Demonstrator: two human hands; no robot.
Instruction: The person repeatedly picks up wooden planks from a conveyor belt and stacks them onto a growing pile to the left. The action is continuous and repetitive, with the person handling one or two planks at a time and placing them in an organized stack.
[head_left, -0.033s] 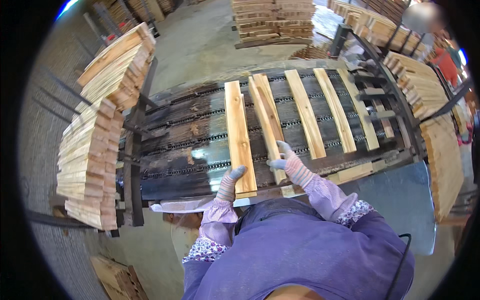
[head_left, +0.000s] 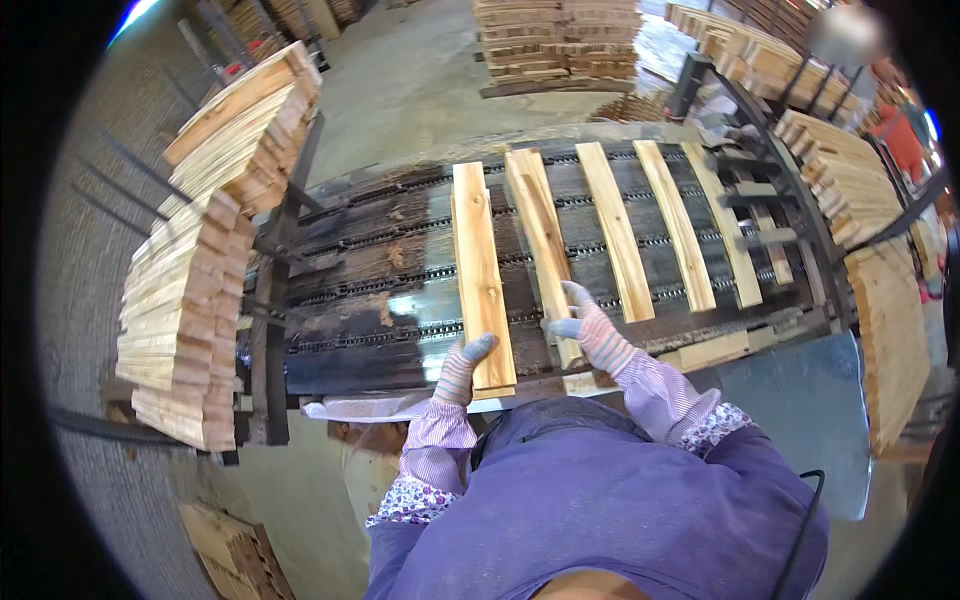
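Two long pale wooden boards lie nearly stacked in front of me, the upper wooden board (head_left: 482,260) slightly offset on the lower. My left hand (head_left: 462,370), in a striped knit glove, grips their near end from the left, thumb on top. To the right, my gloved right hand (head_left: 590,330) closes on the near part of a tilted wooden board (head_left: 545,250). This board partly covers another board (head_left: 528,162) beneath it. The palm sides of both hands are hidden.
Several more boards (head_left: 615,230) lie spaced apart on the chain conveyor (head_left: 380,290) to the right. A rack of stacked boards (head_left: 185,310) stands left, another board stack (head_left: 845,180) right. A metal sheet (head_left: 800,410) is near my right side. A tall lumber pile (head_left: 555,40) stands beyond.
The board in my right hand has tipped over to show more of its broad face. My left hand keeps its grip. The whole view has shifted slightly.
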